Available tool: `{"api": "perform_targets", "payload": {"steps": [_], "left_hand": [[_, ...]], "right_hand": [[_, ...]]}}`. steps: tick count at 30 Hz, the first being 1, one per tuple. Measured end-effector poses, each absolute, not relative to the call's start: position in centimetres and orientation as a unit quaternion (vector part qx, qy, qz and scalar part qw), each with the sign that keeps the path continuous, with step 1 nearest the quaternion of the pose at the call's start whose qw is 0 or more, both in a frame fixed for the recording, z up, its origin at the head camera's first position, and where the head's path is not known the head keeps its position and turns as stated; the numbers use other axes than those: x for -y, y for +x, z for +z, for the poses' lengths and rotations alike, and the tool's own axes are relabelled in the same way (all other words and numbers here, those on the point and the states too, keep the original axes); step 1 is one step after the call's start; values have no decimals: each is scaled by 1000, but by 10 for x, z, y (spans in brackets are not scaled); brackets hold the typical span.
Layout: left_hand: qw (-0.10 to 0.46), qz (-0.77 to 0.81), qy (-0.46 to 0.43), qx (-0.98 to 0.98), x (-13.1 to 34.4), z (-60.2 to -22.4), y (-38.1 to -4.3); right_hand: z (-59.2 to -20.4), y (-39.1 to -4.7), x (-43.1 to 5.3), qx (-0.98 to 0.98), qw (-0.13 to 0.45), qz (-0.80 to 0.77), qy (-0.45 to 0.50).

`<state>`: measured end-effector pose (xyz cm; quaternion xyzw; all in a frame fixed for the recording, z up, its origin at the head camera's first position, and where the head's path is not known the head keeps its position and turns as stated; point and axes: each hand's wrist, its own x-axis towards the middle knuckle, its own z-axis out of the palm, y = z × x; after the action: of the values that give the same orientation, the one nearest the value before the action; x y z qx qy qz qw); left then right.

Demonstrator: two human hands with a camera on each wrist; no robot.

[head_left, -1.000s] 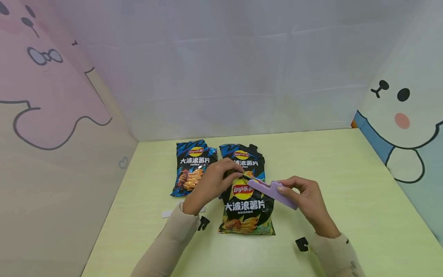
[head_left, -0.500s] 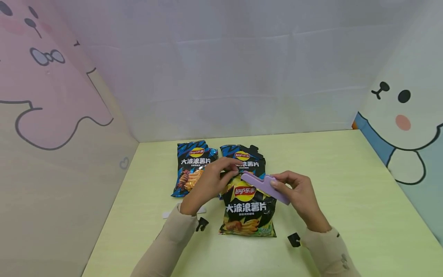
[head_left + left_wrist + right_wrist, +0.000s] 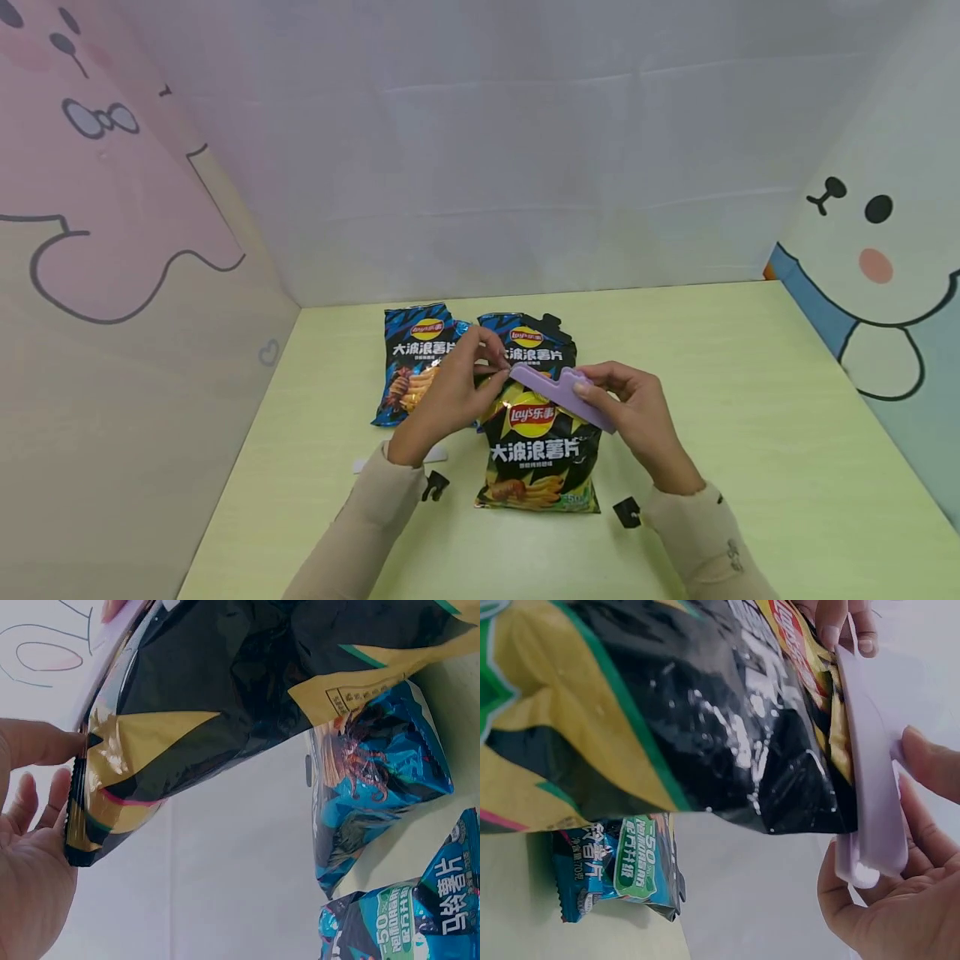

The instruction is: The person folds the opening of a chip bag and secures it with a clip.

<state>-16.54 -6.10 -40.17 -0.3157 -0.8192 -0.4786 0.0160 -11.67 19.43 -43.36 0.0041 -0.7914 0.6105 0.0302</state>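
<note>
A black-and-yellow bag of potato chips [image 3: 536, 467] stands upright in front of me. My left hand [image 3: 450, 392] pinches its top left corner between thumb and fingers; the left wrist view shows the thumb on the crimped edge [image 3: 79, 802]. In my right hand [image 3: 633, 408] is a lilac bag clip [image 3: 558, 393], gripped near its wide end. The right wrist view has the clip's long bar [image 3: 870, 750] lying along the folded top of the bag, with one end of the bag's edge at the clip's two arms. The clip's tip reaches the left fingertips.
Behind the held bag are blue-and-black chip bags: one [image 3: 405, 367] at the left and one [image 3: 555, 354] in the middle with a black clip [image 3: 550, 323] on its top. A white strip [image 3: 437, 455] lies by the left sleeve. Printed walls border the table [image 3: 750, 400].
My right hand has moved left and slightly up, sliding the lilac bag clip along the bag's top until its tip meets my left fingers. The left hand keeps its pinch on the corner.
</note>
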Motion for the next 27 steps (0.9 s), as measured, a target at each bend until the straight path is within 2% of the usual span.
{"api": "perform_targets", "payload": {"steps": [8, 15, 22, 27], "left_hand": [[-3, -489, -329, 808, 62, -400, -165], [40, -452, -320, 832, 63, -407, -163], [63, -550, -238, 798, 66, -435, -152], [13, -605, -154, 781, 69, -464, -134]], "right_hand": [[-433, -115, -191, 786, 11, 618, -9], [-434, -115, -191, 773, -5, 634, -5], [-435, -115, -190, 753, -20, 658, 24], [-434, -115, -191, 752, -23, 658, 30]]}}
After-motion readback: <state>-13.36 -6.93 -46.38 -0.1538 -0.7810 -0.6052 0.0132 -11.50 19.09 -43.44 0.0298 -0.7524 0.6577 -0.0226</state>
